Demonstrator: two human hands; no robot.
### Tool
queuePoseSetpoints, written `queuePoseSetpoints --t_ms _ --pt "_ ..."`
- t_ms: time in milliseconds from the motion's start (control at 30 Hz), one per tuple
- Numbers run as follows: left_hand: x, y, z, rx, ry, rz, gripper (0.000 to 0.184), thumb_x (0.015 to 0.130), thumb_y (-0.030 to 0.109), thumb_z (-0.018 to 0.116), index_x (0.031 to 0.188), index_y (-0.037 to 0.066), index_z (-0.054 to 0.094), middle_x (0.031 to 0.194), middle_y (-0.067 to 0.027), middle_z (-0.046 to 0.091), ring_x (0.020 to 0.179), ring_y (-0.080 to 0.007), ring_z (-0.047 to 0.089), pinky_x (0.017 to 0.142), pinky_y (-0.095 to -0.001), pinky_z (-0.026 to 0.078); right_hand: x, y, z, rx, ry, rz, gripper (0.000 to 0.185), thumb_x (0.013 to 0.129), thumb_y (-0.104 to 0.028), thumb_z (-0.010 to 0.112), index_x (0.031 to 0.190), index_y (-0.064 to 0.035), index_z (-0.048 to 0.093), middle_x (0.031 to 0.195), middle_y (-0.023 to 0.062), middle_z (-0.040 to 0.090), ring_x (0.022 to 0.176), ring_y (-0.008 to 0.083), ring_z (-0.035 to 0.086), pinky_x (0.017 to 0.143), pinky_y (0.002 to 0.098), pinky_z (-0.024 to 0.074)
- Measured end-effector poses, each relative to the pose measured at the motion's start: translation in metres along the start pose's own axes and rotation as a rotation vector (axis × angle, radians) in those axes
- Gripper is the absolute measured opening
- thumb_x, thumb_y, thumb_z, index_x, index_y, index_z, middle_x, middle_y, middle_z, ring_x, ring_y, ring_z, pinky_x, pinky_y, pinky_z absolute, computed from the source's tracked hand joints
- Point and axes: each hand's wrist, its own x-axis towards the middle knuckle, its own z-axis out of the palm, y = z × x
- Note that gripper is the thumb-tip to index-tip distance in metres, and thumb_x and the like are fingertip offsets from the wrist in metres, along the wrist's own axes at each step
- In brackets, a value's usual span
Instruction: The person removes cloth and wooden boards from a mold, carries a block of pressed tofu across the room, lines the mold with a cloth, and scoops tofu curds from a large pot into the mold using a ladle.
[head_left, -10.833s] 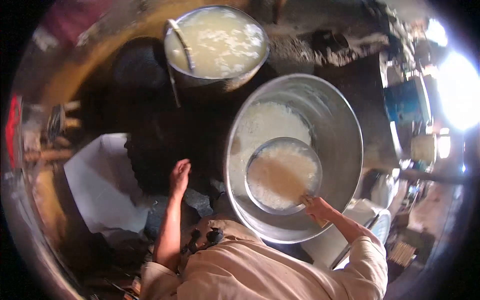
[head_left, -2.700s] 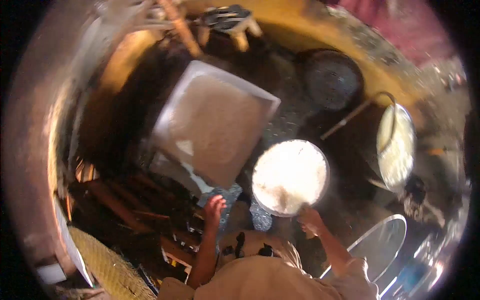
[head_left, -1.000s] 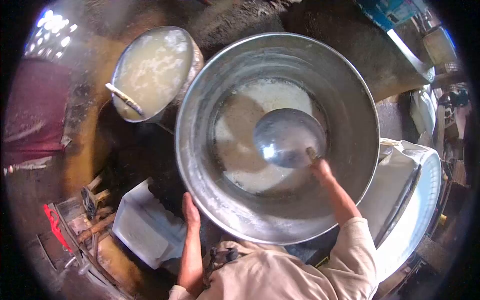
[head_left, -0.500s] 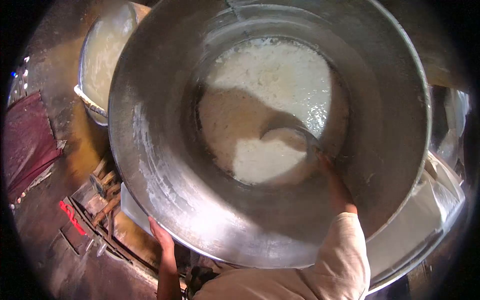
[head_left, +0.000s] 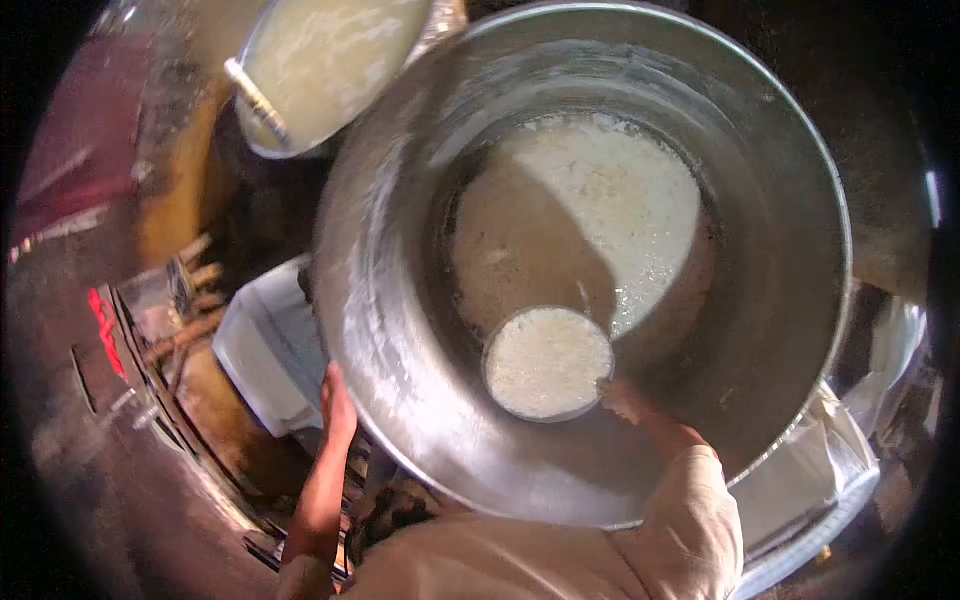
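A large round metal vat (head_left: 770,250) fills the middle of the head view, with a pale, whitish lumpy liquid (head_left: 640,200) at its bottom. Inside it, my right hand (head_left: 628,400) is closed on the edge of a round bowl (head_left: 488,372). The bowl is full to near its brim with the same whitish stuff and sits above the liquid, toward my side. My left hand (head_left: 339,408) is at the vat's lower left rim, seemingly gripping it; some of its fingers are hidden.
A bucket (head_left: 247,125) of cloudy pale liquid, with a light handle grip, stands beyond the vat at upper left. A white plastic container (head_left: 275,345) lies left of the vat. Clear plastic sheeting (head_left: 850,440) covers something at right. Wooden pieces (head_left: 190,335) and a dark red cloth (head_left: 90,130) lie left.
My right hand has brought the bowl up out of the liquid and toward me, now full and level. The view has shifted, so the bucket appears higher and farther right.
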Motion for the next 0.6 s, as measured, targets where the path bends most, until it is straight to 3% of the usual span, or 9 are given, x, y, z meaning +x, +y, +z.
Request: queuePoseSetpoints --t_ms 67,100,133,233,300,400,467,533,600 --pt "-0.005 0.013 -0.004 0.058 -0.005 0.027 0.061 0.093 0.046 0.033 0.119 -0.007 0.045 0.117 -0.0179 0.053 0.107 -0.0246 0.049 0.091 -0.0334 0.036 -0.063 -0.053 0.017 0.029 -0.028 0.023 0.014 0.078 -0.017 0.057 0.088 -0.0076 0.059 0.06 0.0023 0.053 0.049 0.0149 0.054 0.048 0.0332 0.0454" --pt "0.013 -0.026 -0.011 0.065 -0.055 0.098 0.059 0.092 0.045 0.033 0.114 -0.007 0.049 0.11 -0.019 0.057 0.104 -0.0247 0.051 0.089 -0.0336 0.038 -0.097 -0.082 0.027 0.044 -0.035 0.036 0.013 0.077 -0.015 0.057 0.086 -0.0078 0.059 0.058 0.0011 0.053 0.046 0.0142 0.053 0.044 0.0319 0.0452" --pt "0.002 0.008 -0.013 0.144 -0.05 0.148 0.056 0.092 0.044 0.034 0.111 -0.006 0.051 0.109 -0.0196 0.057 0.104 -0.0255 0.052 0.089 -0.0336 0.038 -0.13 -0.118 0.034 -0.062 -0.002 0.049 0.014 0.076 -0.014 0.056 0.088 -0.0077 0.059 0.057 0.0017 0.053 0.045 0.014 0.053 0.042 0.0313 0.0442" --pt "0.015 -0.015 -0.036 0.098 -0.172 0.284 0.046 0.092 0.037 0.041 0.111 -0.003 0.054 0.11 -0.0176 0.058 0.104 -0.0257 0.053 0.088 -0.0334 0.04 -0.225 -0.239 0.063 -0.31 0.081 0.114 0.019 0.074 -0.012 0.055 0.092 -0.0065 0.057 0.055 0.0031 0.053 0.043 0.0134 0.052 0.038 0.0303 0.0427" --pt "0.014 -0.028 -0.051 -0.252 -0.063 0.362 0.041 0.091 0.034 0.045 0.111 -0.001 0.055 0.106 -0.0137 0.06 0.1 -0.0224 0.055 0.085 -0.0314 0.041 -0.271 -0.302 0.086 -0.383 0.131 0.173 0.019 0.073 -0.011 0.054 0.091 -0.0044 0.056 0.054 0.0034 0.053 0.043 0.0135 0.052 0.039 0.0306 0.0436" --pt "0.004 -0.058 -0.112 -0.487 -0.042 0.161 0.032 0.089 0.029 0.05 0.11 0.006 0.058 0.099 -0.0049 0.062 0.085 -0.0118 0.057 0.071 -0.0245 0.044 -0.303 -0.335 0.104 -0.393 0.218 0.278 0.023 0.071 -0.008 0.056 0.093 -0.0041 0.055 0.053 0.0041 0.051 0.043 0.0136 0.05 0.04 0.0299 0.043" --pt "0.012 -0.113 -0.15 -0.633 -0.001 0.112 0.03 0.087 0.029 0.052 0.107 0.009 0.059 0.096 -0.004 0.063 0.079 -0.0096 0.057 0.067 -0.0243 0.043 -0.319 -0.357 0.117 -0.936 0.232 -0.283 0.023 0.069 -0.006 0.056 0.092 -0.0038 0.054 0.052 0.0041 0.05 0.044 0.0133 0.05 0.039 0.0296 0.0422" --pt "0.016 -0.177 -0.184 -0.728 0.066 0.076 0.032 0.086 0.029 0.054 0.109 0.008 0.058 0.096 -0.004 0.063 0.079 -0.0101 0.057 0.067 -0.0237 0.043 -0.326 -0.404 0.149 -1.011 0.258 -0.297 0.025 0.068 -0.004 0.056 0.093 -0.0044 0.054 0.053 0.0039 0.049 0.044 0.013 0.049 0.039 0.0294 0.0417" --pt "0.01 -0.224 -0.223 -0.792 0.154 -0.003 0.034 0.085 0.029 0.056 0.109 0.006 0.058 0.095 -0.0039 0.063 0.079 -0.0098 0.057 0.066 -0.0228 0.043 -0.333 -0.48 0.216 -0.61 0.347 0.238 0.029 0.067 -0.002 0.056 0.095 -0.0058 0.054 0.054 0.0037 0.048 0.044 0.0127 0.049 0.039 0.0292 0.0414"
